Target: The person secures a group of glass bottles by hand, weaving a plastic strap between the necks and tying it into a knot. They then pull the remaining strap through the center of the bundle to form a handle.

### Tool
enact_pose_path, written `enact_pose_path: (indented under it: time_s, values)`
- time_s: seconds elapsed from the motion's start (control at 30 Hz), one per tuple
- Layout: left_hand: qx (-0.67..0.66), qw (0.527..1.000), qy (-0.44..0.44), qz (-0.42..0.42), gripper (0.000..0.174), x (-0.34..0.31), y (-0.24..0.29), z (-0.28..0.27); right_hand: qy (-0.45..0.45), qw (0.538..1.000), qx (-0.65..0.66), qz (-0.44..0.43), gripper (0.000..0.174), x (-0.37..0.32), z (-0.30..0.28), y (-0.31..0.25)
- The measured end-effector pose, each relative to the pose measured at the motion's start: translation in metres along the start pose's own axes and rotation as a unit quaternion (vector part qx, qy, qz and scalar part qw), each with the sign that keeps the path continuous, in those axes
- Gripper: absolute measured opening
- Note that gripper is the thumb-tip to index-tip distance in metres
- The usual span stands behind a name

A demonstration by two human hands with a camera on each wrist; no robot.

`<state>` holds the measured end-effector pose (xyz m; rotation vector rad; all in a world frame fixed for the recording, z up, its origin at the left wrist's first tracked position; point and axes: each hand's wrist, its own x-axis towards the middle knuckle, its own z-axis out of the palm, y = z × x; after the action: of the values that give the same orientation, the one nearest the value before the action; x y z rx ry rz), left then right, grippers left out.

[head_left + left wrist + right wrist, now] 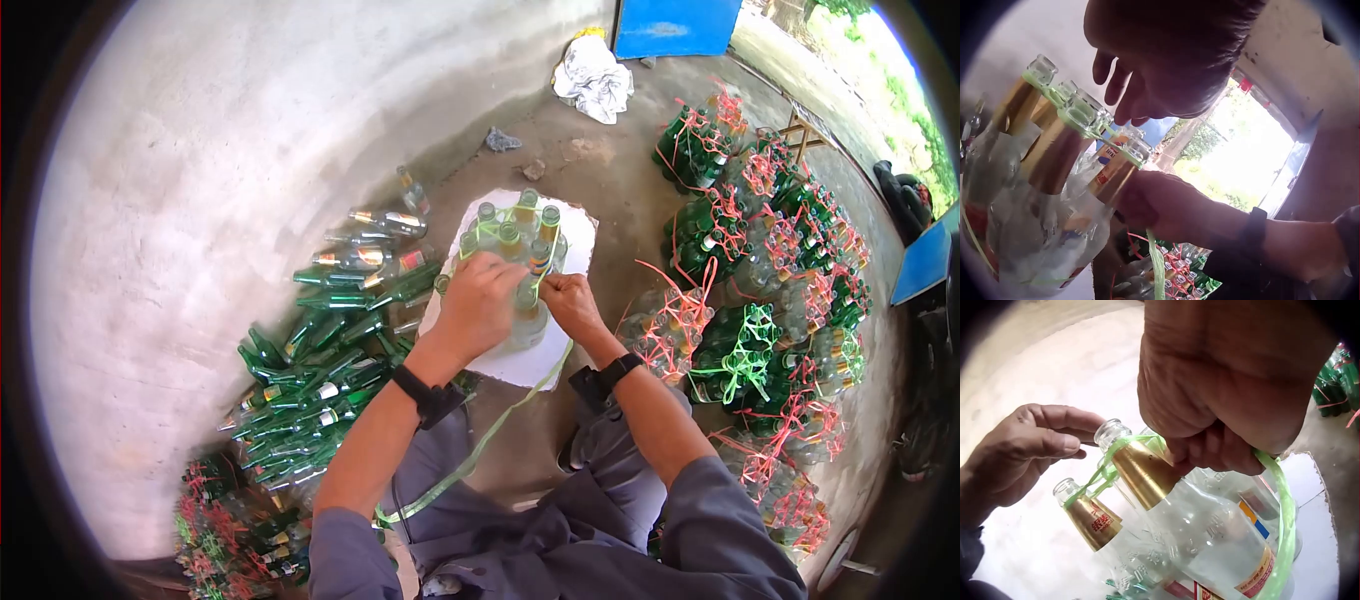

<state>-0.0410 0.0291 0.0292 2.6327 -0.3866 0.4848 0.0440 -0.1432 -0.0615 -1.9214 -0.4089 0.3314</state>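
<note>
A cluster of clear glass bottles (pixel 527 205), several with gold foil on their necks, stands upright on a white board (pixel 580 235). Green plastic strapping (pixel 1280 525) loops around the necks, and its loose tail runs down across the person's lap. In the right wrist view, the right hand (pixel 572 305) has its fingers curled around the strapping beside a gold-necked bottle (pixel 1144 472). The left hand (pixel 480 305) is over the near-left side of the cluster. Its fingers (pixel 1066 417) reach loosely to a bottle's mouth, with nothing seen gripped between them.
Loose green and clear bottles (pixel 330 300) lie piled at the left along the wall. Bundles tied with red and green strapping (pixel 740 350) crowd the right side. A white sack (pixel 592 78) lies at the back near a blue panel (pixel 675 28).
</note>
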Motion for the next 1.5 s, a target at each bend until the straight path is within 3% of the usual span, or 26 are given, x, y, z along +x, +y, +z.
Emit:
enact_pose_path:
  time_s: [0.13,0.3,0.43,0.5,0.6,0.73,0.93,1.0,1.1,1.5]
  values:
    - [0.004,0.998,-0.063,-0.026,0.041,0.014,-0.006,0.013,0.063,0.997,-0.054,-0.001,0.021,0.003,0.011,0.002]
    - [0.048,0.99,-0.132,-0.003,0.041,0.021,-0.014,0.014,0.112,0.981,-0.128,0.089,0.027,0.003,0.017,-0.007]
    - [0.092,0.983,-0.156,0.004,0.04,0.029,-0.014,0.009,0.119,0.977,-0.123,0.125,0.033,0.007,0.021,-0.004]
    - [0.016,0.99,-0.143,-0.012,0.037,0.031,-0.018,0.01,0.072,0.98,-0.099,0.154,0.039,0.004,0.015,-0.011]
    - [0.032,0.983,-0.181,-0.023,0.032,0.038,-0.014,0.003,0.069,0.979,-0.1,0.165,0.044,0.003,0.013,-0.017]
    - [0.061,0.986,-0.156,0.027,0.028,0.04,-0.016,-0.001,0.073,0.983,-0.103,0.132,0.045,0.005,0.015,-0.007]
    - [0.113,0.987,-0.112,-0.026,0.019,0.044,-0.028,-0.006,0.031,0.993,-0.035,0.107,0.042,0.001,0.009,-0.012]
    - [0.053,0.991,-0.108,-0.063,0.015,0.047,-0.036,-0.01,0.038,0.996,-0.035,0.07,0.037,0.002,0.01,-0.009]
    - [0.123,0.988,-0.082,-0.033,0.011,0.053,-0.039,-0.015,0.046,0.997,-0.026,0.049,0.034,-0.002,0.009,-0.018]
    - [0.138,0.988,-0.03,-0.062,0.01,0.076,-0.056,-0.011,0.056,0.997,-0.011,0.049,0.03,-0.006,0.011,-0.03]
